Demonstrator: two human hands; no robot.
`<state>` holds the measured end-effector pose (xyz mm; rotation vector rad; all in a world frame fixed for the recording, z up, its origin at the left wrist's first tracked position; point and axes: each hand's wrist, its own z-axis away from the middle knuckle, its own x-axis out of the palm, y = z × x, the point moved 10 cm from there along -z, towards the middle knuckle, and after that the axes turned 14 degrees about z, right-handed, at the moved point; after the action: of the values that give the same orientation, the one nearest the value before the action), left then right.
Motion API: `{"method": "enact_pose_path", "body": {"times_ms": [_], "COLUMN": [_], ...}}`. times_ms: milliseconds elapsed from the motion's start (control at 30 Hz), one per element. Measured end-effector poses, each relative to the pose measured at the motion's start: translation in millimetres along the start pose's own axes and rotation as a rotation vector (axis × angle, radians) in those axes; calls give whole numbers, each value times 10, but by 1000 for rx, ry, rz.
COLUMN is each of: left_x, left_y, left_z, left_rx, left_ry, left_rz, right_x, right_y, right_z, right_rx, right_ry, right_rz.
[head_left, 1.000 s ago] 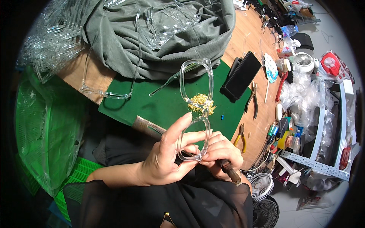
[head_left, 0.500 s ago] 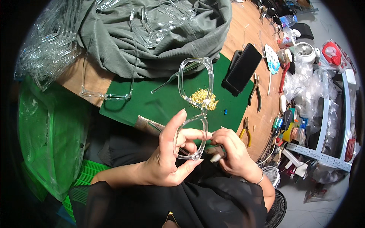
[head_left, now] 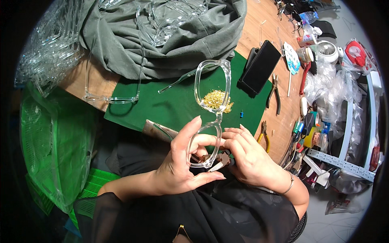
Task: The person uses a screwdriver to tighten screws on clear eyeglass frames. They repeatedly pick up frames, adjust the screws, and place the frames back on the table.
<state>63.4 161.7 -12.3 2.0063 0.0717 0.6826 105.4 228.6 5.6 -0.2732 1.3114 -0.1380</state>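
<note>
My left hand [head_left: 178,162] holds a clear plastic eyeglass frame [head_left: 212,65] on end, fingers and thumb around its lower rim. One temple of it slants out over the green mat [head_left: 150,109]. My right hand [head_left: 253,160] is closed on a small tool with a pale, flat tip [head_left: 221,163], its kind mostly hidden by the fingers. That tip is at the lower outer corner of the frame, by my left thumb. Behind the frame lies a heap of tiny gold-coloured metal parts [head_left: 215,99], with a blue push pin [head_left: 241,114] beside it.
Clear frames lie on a grey cloth [head_left: 194,40] and in a pile [head_left: 52,52] at the far left. A second frame [head_left: 113,99] stands at the mat's left edge. To the right are a phone [head_left: 261,67], black-handled pliers [head_left: 274,95] and a yellow-handled tool [head_left: 264,137].
My right hand has moved left and slightly up, bringing the tool's tip from beside the eyeglass frame to its lower corner. The frame has shifted slightly right at its top.
</note>
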Motion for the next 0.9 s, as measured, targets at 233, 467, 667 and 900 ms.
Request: {"method": "enact_pose_path", "body": {"times_ms": [233, 467, 667, 900], "left_x": [42, 75, 25, -63], "left_y": [0, 29, 57, 7], "left_z": [5, 5, -47, -107], "left_rx": [-3, 39, 37, -110], "left_ry": [-63, -73, -5, 80], "left_rz": [-112, -142, -95, 96], "right_x": [52, 122, 168, 255], "right_y": [7, 19, 53, 37], "right_z": [5, 19, 12, 31], "right_rx": [-29, -25, 1, 81], "right_ry": [-15, 73, 66, -228], "right_rz": [118, 226, 113, -540]}}
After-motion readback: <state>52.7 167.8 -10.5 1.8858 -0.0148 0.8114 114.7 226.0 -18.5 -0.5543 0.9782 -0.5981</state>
